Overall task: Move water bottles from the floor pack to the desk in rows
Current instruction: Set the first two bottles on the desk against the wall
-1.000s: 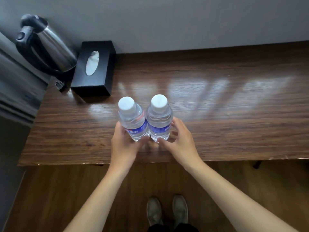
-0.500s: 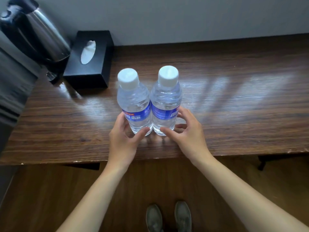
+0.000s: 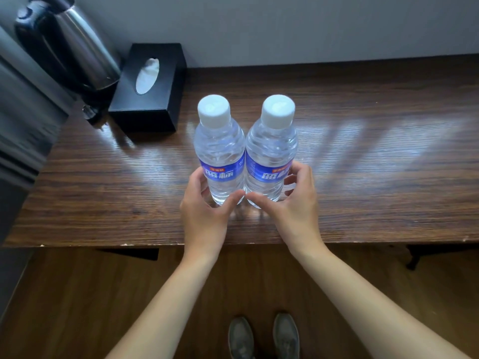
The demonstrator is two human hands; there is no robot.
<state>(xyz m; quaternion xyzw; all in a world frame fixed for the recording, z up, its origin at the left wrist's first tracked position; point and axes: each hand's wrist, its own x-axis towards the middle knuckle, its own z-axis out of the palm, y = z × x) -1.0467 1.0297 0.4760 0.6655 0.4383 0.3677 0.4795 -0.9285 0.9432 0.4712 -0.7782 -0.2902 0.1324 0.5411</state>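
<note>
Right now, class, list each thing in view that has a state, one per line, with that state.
Left clear plastic water bottle: upright, white cap on, left hand curled round its base.
Right clear plastic water bottle: upright, capped, right hand curled round it.
Black tissue box: tissue showing.
Steel kettle: lid closed.

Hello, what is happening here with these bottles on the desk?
A person stands at a wooden desk with two water bottles upright side by side, touching. The left hand curls around the base of the left bottle, the right hand around the right bottle. Both bottles are capped and stand near the desk's front edge. A black tissue box and a steel kettle sit at the back left.
</note>
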